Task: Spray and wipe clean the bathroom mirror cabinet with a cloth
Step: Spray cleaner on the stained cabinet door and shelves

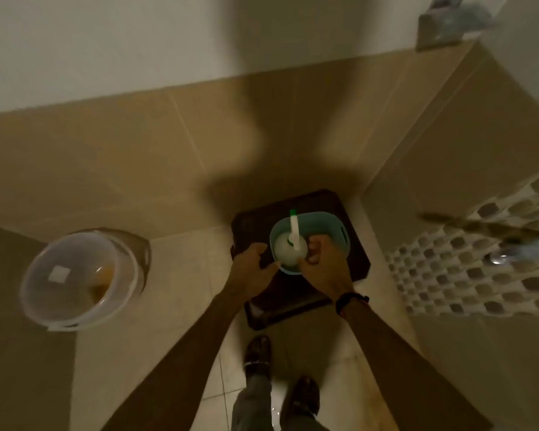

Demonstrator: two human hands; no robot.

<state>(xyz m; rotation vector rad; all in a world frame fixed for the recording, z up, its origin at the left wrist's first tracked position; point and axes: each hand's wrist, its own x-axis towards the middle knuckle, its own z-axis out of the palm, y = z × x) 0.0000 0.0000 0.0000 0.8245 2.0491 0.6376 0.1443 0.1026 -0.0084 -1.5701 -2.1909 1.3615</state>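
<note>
1. So, task progress first: barely begun, I'd say. No mirror cabinet anywhere in view and no cloth that I can make out, so spraying and wiping are both still to do. This looks like the fetch-the-supplies bit

2. Far left, on the floor by the wall: a clear plastic bucket [78,276], well apart from everything else. Something brownish sits inside, too blurry to call

3. Left hand [252,266]: it's down on the left side of the dark stool [352,259], fingers curled and touching the teal basket [333,225] at its left rim. Whether it actually grips the rim or the stool edge, I can't tell, the shot is soft and dim

4. The spray bottle [290,248] stands upright inside the basket, at its left end, white nozzle with a green tip pointing to the far edge of the stool. The basket sits around the middle of the stool top

5. Right hand [319,259]: reaching into the basket just right of the bottle, fingers curled, seemingly closing around the neck or trigger, though I can't tell if it has a real grip. Dark band on that wrist

6. My guess is the bottle gets lifted out next
</note>
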